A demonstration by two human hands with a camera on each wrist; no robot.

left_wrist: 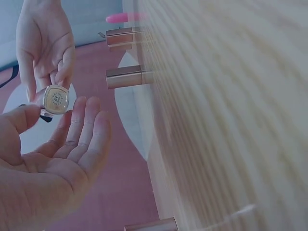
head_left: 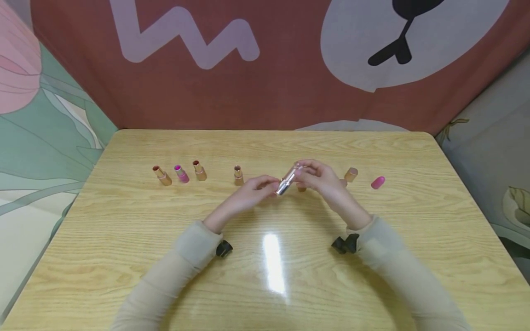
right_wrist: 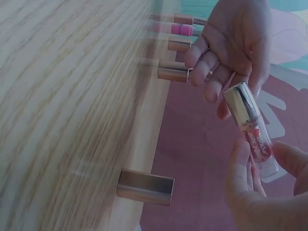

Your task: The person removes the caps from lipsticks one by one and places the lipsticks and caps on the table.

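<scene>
Between my two hands is a lipstick with a shiny silver base and a clear cap, tilted above the table. My right hand pinches the clear end between thumb and fingers. In the right wrist view, printed letters and a red part show through the clear cap. My left hand pinches the silver base with thumb and fingertips. The left wrist view shows the label on the lipstick's bottom facing the camera.
Left on the wooden table stand uncapped lipsticks: a gold one, a pink one, another gold one and one nearer the middle. At right are a gold cap and a pink cap. My right hand partly hides others.
</scene>
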